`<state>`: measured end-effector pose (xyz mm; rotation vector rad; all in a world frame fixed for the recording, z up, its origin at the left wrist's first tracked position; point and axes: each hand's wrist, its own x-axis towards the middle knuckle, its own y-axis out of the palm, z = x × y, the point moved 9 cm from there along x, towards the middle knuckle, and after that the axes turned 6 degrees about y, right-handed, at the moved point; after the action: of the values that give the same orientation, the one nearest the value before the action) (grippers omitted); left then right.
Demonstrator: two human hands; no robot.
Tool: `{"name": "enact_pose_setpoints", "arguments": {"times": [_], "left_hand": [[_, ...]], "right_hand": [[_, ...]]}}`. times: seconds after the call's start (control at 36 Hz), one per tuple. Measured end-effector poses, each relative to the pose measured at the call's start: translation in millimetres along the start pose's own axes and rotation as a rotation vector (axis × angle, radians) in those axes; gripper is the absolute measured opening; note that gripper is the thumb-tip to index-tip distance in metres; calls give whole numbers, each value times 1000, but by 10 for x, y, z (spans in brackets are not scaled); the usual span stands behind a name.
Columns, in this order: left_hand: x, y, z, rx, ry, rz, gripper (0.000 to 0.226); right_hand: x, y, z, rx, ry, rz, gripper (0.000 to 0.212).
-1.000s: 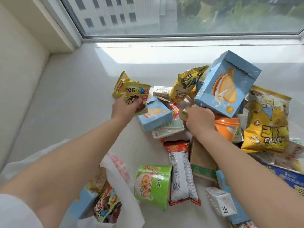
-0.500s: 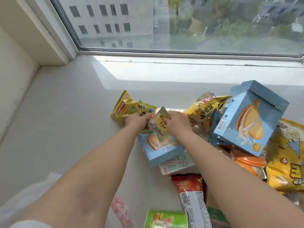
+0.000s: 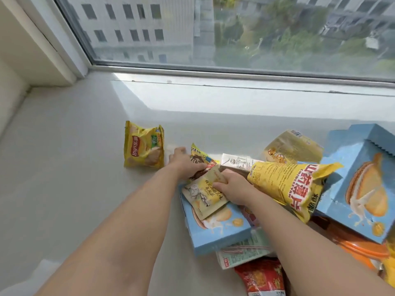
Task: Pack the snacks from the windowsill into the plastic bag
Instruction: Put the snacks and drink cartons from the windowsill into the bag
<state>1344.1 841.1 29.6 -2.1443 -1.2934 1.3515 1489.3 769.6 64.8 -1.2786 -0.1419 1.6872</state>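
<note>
Both hands [image 3: 233,186] clamp fingers on a small pale-yellow foil packet [image 3: 203,194]; most snacks remain piled on the white windowsill [image 3: 64,157], unpacked

Glossy foil chip bag [image 3: 143,145]; matt blue cardboard box [image 3: 215,228]; smooth white windowsill [image 3: 64,167].

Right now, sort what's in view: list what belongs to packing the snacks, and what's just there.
For the job:
- Lay's chip bag
- small yellow packet in the right hand
- cartoon snack bag under the left hand
- flat blue box
- milk carton
- big yellow bag

Just there:
- window
- windowsill
</note>
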Motion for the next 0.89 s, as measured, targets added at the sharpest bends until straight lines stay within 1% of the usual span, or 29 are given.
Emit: {"name": "enact_pose_setpoints", "arguments": {"times": [0.03,0.06,0.11,0.14,0.25,0.31,0.36,0.39,0.44,0.53,0.58,0.67,0.72,0.78,0.81,0.86,0.89], "left_hand": [[16,41,-3,-66,-10,31,92],[15,82,-26,-116,-11,62,84],[-19,148,-80,-111,8,126,59],[-52,153,-96,-88,12,138,55],[-202,201,8,-15,-59,147,64],[-307,281,73,-52,-84,158,55],[-415,354,130,-136,-88,138,42],[-481,368,148,-170,-83,113,37],[-626,346,184,-231,-79,55,33],[-875,242,213,-340,-72,-24,27],[-1057,124,201,-398,-43,-87,22],[-1423,-110,163,-445,9,-205,16],[-1691,-257,168,-501,37,-287,14],[-1962,-403,201,-558,55,-374,17],[-2114,-474,224,-585,64,-421,17],[-2406,-588,310,-658,64,-507,21],[-2554,-635,366,-690,61,-544,23]], "right_hand": [[13,17,-12,23,-9,-5,16],[18,24,-24,27,-8,-18,16],[2,20,-37,43,-16,-57,15],[-16,16,-41,56,-24,-76,16],[-154,95,-54,12,-26,-109,20],[-219,136,-70,-24,-7,-148,21],[-306,166,-44,-67,-10,-190,34],[-371,181,-16,-87,-20,-198,39],[-500,188,46,-114,-46,-222,41],[-733,148,185,-155,-123,-284,23],[-915,115,304,-148,-206,-331,21],[-1270,10,463,-48,-319,-424,19],[-1513,-26,516,12,-361,-468,16],[-1751,-58,536,95,-374,-505,23],[-1868,-72,540,159,-375,-519,24],[-2075,-77,537,332,-368,-514,15],[-2185,-66,550,419,-374,-499,13]]}}
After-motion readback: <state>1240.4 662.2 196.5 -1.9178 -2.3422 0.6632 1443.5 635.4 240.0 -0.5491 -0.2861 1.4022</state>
